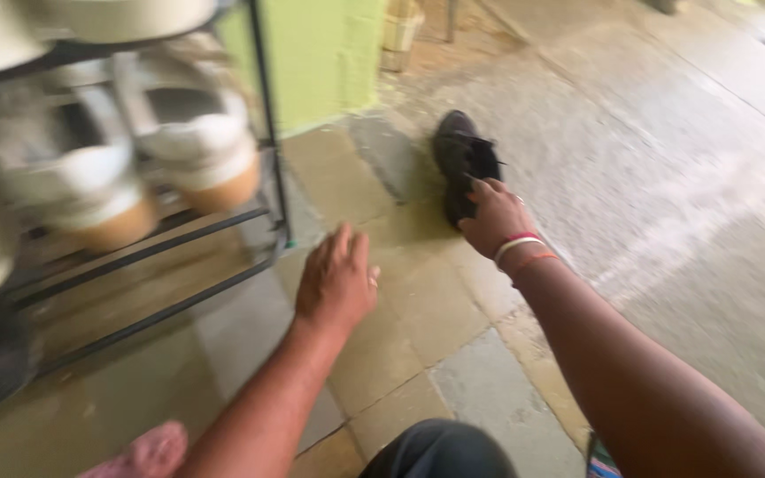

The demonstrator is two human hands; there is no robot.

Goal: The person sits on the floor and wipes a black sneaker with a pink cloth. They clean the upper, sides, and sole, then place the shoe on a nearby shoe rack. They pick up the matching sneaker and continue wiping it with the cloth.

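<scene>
Right hand [495,215] grip closes on the near end of the black shoe [462,159] on the floor, its long axis running straight away from the grip; left hand [336,281] hovers open, nearer the rack [269,133].

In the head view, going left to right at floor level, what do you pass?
Metal shoe rack with pale shoes → left hand, open above the stone floor → black shoe gripped by the right hand.
</scene>
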